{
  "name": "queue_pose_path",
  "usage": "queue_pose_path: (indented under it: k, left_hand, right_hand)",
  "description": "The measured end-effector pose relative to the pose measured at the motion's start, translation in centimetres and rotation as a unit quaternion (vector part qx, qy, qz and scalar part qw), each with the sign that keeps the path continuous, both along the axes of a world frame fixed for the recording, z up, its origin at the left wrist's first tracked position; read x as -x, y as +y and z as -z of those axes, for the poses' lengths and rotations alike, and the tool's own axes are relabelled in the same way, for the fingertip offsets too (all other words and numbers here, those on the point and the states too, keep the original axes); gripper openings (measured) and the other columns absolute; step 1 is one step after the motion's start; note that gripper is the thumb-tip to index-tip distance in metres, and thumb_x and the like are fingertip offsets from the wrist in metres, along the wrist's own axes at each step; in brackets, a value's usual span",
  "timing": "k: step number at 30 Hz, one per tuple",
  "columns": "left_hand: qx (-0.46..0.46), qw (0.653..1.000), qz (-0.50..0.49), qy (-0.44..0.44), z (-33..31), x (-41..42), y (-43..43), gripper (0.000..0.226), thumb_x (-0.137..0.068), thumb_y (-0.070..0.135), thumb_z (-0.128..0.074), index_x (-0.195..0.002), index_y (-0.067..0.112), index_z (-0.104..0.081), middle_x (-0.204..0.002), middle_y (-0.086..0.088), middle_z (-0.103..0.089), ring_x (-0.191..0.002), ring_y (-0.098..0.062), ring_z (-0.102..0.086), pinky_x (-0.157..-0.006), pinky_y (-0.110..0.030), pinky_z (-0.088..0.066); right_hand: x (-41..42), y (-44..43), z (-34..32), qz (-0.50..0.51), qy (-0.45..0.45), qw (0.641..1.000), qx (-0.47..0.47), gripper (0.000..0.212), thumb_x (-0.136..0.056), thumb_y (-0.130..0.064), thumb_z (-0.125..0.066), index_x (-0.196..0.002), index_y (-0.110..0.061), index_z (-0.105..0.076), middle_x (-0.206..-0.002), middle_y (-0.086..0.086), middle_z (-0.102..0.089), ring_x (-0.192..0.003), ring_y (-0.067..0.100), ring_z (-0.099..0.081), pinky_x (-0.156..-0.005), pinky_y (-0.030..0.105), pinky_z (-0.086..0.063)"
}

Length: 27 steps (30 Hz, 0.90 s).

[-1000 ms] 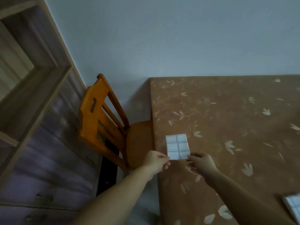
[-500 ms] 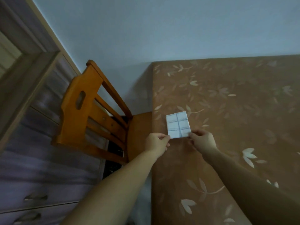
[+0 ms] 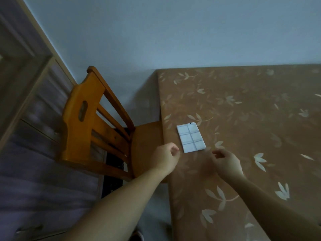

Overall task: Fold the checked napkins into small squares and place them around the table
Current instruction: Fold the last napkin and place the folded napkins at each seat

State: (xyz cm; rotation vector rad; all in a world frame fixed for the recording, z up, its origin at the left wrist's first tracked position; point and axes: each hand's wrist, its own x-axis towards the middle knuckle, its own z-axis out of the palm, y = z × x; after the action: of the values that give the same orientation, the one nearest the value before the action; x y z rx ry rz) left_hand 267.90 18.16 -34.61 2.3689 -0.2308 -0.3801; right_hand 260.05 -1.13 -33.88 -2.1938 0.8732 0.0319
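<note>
The folded checked napkin is seen lying flat on the brown leaf-patterned surface, close to its 9 o'clock edge and just beside the seat of the orange wooden chair. It is folded to a small oblong, two checks by three on its upper face, with the long axis running roughly from 11 to 5 o'clock. It is held by neither hand. The left hand is found just off the near corner at about 7 o'clock from the napkin, half over the edge of the surface, its fingers loosely curled toward the thumb with nothing between them. The right hand is placed at about 5 o'clock from the napkin, near but apart from it; it is blurred, yet its fingers appear loose and partly spread, and nothing is carried in it. The napkin is judged to be very light, thin and limp, whether of paper or of cloth cannot be told, and not fragile, though its layers could easily be sprung open or skewed. Little friction is to be expected, so it could be slid by a light touch. If it is to be shifted or folded again, it is best taken by a pinch at the two near corners, or along a folded edge, so that all layers are caught together.
</note>
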Motion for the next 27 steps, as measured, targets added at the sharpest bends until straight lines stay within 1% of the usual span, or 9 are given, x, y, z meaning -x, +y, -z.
queue_pose_path:
  k: [2, 4, 6, 8, 13, 15, 18, 23, 27]
  left_hand:
    - [-0.028, 0.999, 0.022, -0.022, 0.4, 0.1, -0.9, 0.014, -0.087, 0.038, -0.066, -0.097, 0.028, -0.066, -0.097, 0.008, -0.069, -0.088, -0.013, -0.063, -0.074, -0.029, -0.055]
    - [-0.047, 0.998, 0.014, -0.025, 0.9, -0.1, -2.1, 0.019, -0.085, 0.042, -0.068, -0.097, 0.027, -0.064, -0.097, 0.008, -0.067, -0.087, -0.013, -0.062, -0.074, -0.031, -0.054]
    - [-0.071, 0.997, 0.000, -0.037, 1.6, -0.2, -3.2, 0.025, -0.084, 0.046, -0.069, -0.099, 0.027, -0.063, -0.098, 0.007, -0.067, -0.090, -0.014, -0.061, -0.080, -0.034, -0.052]
    - [-0.094, 0.994, -0.016, -0.049, 2.3, -0.3, -4.0, 0.027, -0.084, 0.048, -0.068, -0.102, 0.028, -0.063, -0.099, 0.007, -0.068, -0.093, -0.014, -0.061, -0.086, -0.035, -0.047]
    - [-0.087, 0.989, -0.087, -0.080, 3.1, -0.8, -3.8, 0.026, -0.084, 0.044, -0.070, -0.104, 0.029, -0.062, -0.093, 0.010, -0.065, -0.090, -0.011, -0.059, -0.085, -0.033, -0.045]
    - [-0.086, 0.987, -0.105, -0.085, 3.3, -1.1, -3.1, 0.025, -0.083, 0.042, -0.071, -0.103, 0.027, -0.065, -0.091, 0.011, -0.065, -0.088, -0.010, -0.058, -0.083, -0.031, -0.047]
    - [-0.081, 0.986, -0.117, -0.089, 3.4, -1.5, -2.2, 0.023, -0.084, 0.041, -0.071, -0.099, 0.024, -0.069, -0.089, 0.010, -0.065, -0.085, -0.009, -0.057, -0.079, -0.031, -0.050]
    - [-0.057, 0.986, -0.131, -0.086, 3.7, -2.3, -2.2, 0.015, -0.085, 0.036, -0.070, -0.093, 0.023, -0.072, -0.087, 0.008, -0.067, -0.084, -0.009, -0.058, -0.075, -0.030, -0.052]
    - [-0.044, 0.985, -0.142, -0.081, 4.0, -3.3, -2.3, 0.012, -0.084, 0.034, -0.071, -0.089, 0.023, -0.073, -0.084, 0.008, -0.069, -0.082, -0.011, -0.060, -0.074, -0.035, -0.054]
  right_hand:
    - [-1.1, -0.5, 0.4, -0.038, 0.006, 0.999, 0.036, 0.026, -0.091, -0.028, -0.061, -0.114, -0.016, -0.068, -0.099, -0.001, -0.069, -0.084, 0.013, -0.062, -0.069, 0.025, -0.047]
    - [-2.5, -1.1, 0.9, -0.087, 0.012, 0.995, 0.056, 0.032, -0.087, -0.032, -0.066, -0.115, -0.018, -0.065, -0.098, -0.001, -0.064, -0.089, 0.018, -0.060, -0.073, 0.031, -0.049]
    - [-3.9, -1.4, 1.4, -0.147, 0.033, 0.985, 0.079, 0.029, -0.083, -0.036, -0.067, -0.107, -0.022, -0.061, -0.098, -0.001, -0.059, -0.086, 0.017, -0.056, -0.071, 0.033, -0.048]
    - [-5.0, -1.6, 2.0, -0.182, 0.041, 0.978, 0.090, 0.030, -0.081, -0.037, -0.065, -0.107, -0.025, -0.060, -0.101, -0.001, -0.057, -0.084, 0.017, -0.057, -0.073, 0.036, -0.051]
    - [-6.1, -2.4, 2.6, -0.222, 0.017, 0.971, 0.085, 0.036, -0.085, -0.035, -0.061, -0.121, -0.032, -0.061, -0.105, -0.005, -0.060, -0.089, 0.016, -0.060, -0.077, 0.039, -0.054]
    - [-6.3, -2.4, 3.0, -0.229, -0.002, 0.970, 0.080, 0.031, -0.087, -0.032, -0.062, -0.118, -0.028, -0.064, -0.106, -0.004, -0.064, -0.090, 0.016, -0.060, -0.075, 0.037, -0.054]
    - [-6.9, -1.9, 3.4, -0.240, -0.025, 0.968, 0.074, 0.024, -0.087, -0.029, -0.062, -0.110, -0.025, -0.068, -0.099, -0.001, -0.064, -0.087, 0.017, -0.059, -0.072, 0.038, -0.053]
    - [-8.7, -0.9, 3.8, -0.251, -0.044, 0.965, 0.063, 0.025, -0.087, -0.026, -0.062, -0.110, -0.025, -0.069, -0.101, -0.002, -0.065, -0.088, 0.016, -0.058, -0.068, 0.033, -0.049]
    - [-10.3, -0.6, 4.0, -0.250, -0.050, 0.965, 0.059, 0.028, -0.082, -0.018, -0.060, -0.107, -0.023, -0.070, -0.103, -0.001, -0.068, -0.092, 0.019, -0.059, -0.072, 0.036, -0.051]
